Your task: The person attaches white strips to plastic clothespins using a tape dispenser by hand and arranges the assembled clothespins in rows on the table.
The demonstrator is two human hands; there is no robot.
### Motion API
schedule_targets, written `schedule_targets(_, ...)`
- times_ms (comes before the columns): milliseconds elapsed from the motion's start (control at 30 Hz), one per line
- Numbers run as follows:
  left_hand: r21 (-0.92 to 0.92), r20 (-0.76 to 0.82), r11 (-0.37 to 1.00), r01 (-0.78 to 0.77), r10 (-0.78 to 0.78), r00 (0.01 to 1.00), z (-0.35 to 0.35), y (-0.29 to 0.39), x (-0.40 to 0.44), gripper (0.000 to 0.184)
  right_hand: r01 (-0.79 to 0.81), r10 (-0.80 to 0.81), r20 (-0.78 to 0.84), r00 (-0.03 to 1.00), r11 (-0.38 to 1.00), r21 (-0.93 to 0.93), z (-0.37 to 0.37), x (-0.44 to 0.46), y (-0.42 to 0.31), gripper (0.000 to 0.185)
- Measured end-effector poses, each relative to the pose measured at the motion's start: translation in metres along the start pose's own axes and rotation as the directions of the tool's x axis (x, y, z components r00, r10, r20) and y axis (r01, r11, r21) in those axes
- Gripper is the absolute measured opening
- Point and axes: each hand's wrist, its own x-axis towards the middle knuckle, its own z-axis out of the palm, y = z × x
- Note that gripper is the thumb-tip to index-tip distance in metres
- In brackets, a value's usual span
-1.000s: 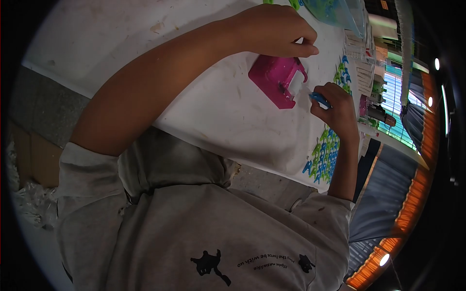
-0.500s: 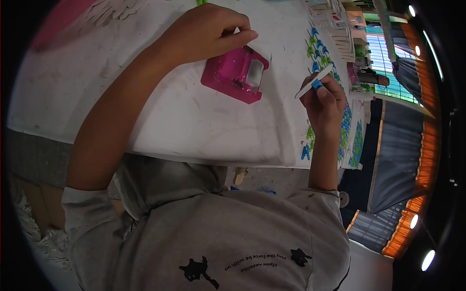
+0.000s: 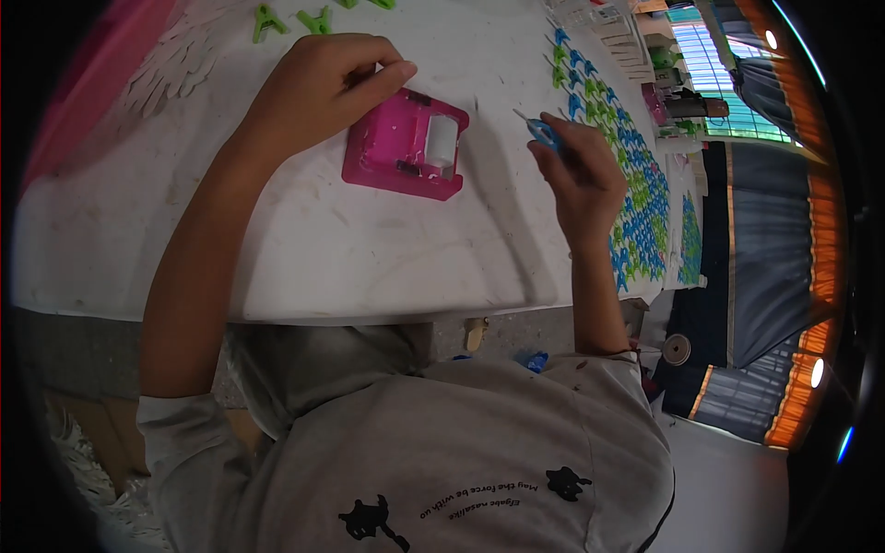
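Observation:
A blue clothespin (image 3: 542, 135) is pinched between the thumb and fingers of my right hand (image 3: 588, 175), above the table. A thin pale strip (image 3: 522, 116), seen nearly edge-on, sticks out from the clothespin's tip. My left hand (image 3: 341, 83) is closed, thumb against curled fingers, over the far left corner of a pink holder (image 3: 380, 147). What those fingers grip, if anything, is hidden. A white roller or block (image 3: 442, 143) sits in the right side of the holder.
Many blue and green clothespins (image 3: 636, 198) cover the table's right side. Several green clothespins (image 3: 315, 20) lie at the far edge. A fan of white strips (image 3: 171, 69) lies at the upper left, beside a pink surface (image 3: 88, 88). The white table (image 3: 396, 267) ends near my lap.
My right hand has moved left and turned, so the white strip that showed broadside now shows edge-on. The camera view has shifted, bringing green clothespins into sight; my left hand stays by the holder.

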Motion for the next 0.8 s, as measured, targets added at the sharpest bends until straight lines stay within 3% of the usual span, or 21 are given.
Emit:
schedule_targets(300, -0.001, -0.005, 0.999, 0.043, -0.043, 0.999, -0.001, 0.008, -0.001, 0.018, -0.114, 0.147, -0.222, 0.964, 0.982, 0.153, 0.031, -0.057, 0.034, 0.031)
schedule_targets(367, -0.001, 0.000, 0.999, 0.035, -0.035, 0.999, 0.000, 0.009, 0.001, 0.019, -0.150, 0.150, -0.290, 0.945, 0.988, 0.025, 0.029, -0.057, 0.044, 0.026)
schedule_targets(500, -0.007, -0.007, 0.997, 0.073, -0.074, 0.997, -0.001, 0.015, 0.001, 0.017, -0.314, 0.293, -0.393, 0.871, 0.949, 0.011, 0.026, -0.053, 0.071, 0.019)
schedule_targets(567, 0.004, 0.001, 0.997, 0.072, -0.072, 0.997, -0.002, 0.015, 0.002, 0.017, -0.455, 0.417, -0.406, 0.813, 0.891, 0.003, 0.027, -0.044, 0.078, 0.017)
schedule_targets(667, -0.008, 0.007, 0.997, 0.075, -0.075, 0.997, -0.001, 0.013, 0.002, 0.016, -0.514, 0.481, -0.380, 0.790, 0.857, 0.016, 0.029, -0.037, 0.096, 0.018)
schedule_targets(800, -0.001, -0.014, 0.996, 0.090, -0.090, 0.996, -0.001, 0.014, 0.003, 0.015, -0.483, 0.396, -0.414, 0.820, 0.866, -0.129, 0.031, -0.035, 0.106, 0.020)
